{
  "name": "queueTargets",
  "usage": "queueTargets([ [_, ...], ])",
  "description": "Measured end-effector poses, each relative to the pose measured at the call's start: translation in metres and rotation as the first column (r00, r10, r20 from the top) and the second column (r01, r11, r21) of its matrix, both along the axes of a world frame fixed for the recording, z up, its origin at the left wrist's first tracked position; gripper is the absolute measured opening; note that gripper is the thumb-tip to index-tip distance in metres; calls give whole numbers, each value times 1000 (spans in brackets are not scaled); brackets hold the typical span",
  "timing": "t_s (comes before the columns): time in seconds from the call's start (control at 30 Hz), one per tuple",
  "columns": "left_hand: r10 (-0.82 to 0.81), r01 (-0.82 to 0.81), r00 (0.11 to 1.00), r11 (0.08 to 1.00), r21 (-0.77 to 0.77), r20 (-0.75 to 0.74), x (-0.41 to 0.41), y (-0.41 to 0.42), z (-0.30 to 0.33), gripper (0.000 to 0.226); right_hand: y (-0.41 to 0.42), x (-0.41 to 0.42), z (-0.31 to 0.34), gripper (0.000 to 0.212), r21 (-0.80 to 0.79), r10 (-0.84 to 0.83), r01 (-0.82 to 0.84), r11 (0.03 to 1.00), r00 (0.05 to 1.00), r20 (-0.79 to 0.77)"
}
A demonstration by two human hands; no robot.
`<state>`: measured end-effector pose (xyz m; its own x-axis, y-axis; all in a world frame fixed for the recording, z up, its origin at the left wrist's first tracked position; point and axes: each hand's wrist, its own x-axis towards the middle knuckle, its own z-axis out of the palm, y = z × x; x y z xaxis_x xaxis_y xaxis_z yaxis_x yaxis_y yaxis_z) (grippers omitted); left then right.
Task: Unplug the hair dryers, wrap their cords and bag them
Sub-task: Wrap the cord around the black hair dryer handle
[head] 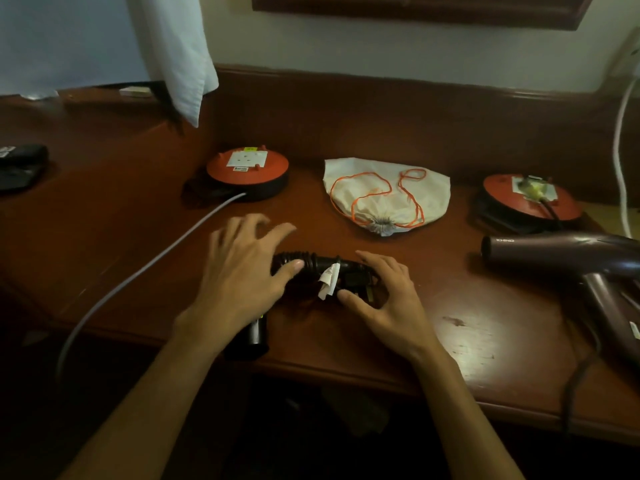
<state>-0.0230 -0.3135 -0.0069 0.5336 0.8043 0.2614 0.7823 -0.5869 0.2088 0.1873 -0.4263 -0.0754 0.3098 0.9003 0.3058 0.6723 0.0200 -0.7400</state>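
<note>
A dark hair dryer (311, 265) with its cord wrapped around it lies on the wooden desk (433, 306) near the front edge, a white tag hanging from the cord. My left hand (242, 268) rests over its left part with fingers spread, the thumb touching the wrapped cord. My right hand (384, 292) touches the plug end with thumb and fingers loosely spread. A second, maroon hair dryer (571, 258) lies at the right, its cord running off the front edge. A cream drawstring bag (388, 195) with an orange string lies behind.
Two red extension reels stand on the desk: one at back left (247, 169) with a grey cable (156, 265) trailing off the front, one at back right (530, 199) with a plug in it. A white towel (176, 53) hangs at upper left. A white cable (620, 161) hangs at the right wall.
</note>
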Motion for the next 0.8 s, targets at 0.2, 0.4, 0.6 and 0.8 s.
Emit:
queueTargets([
  [0.2,304,-222,944,876,-428,131,-23,-18,-19,102,16,-6,7,47,1,57,-59,998,981,187],
  [0.4,221,-211,975,941,-265,6,-16,40,-21,78,18,-36,1,32,119,-37,23,993,993,112],
  [0.6,131,-128,991,988,-85,36,3,77,-35,65,32,-53,13,38,37,37,-43,998,987,156],
  [0.8,-42,98,968,970,-221,248,4,114,-37,61,67,-44,24,73,-76,269,-265,961,961,56],
])
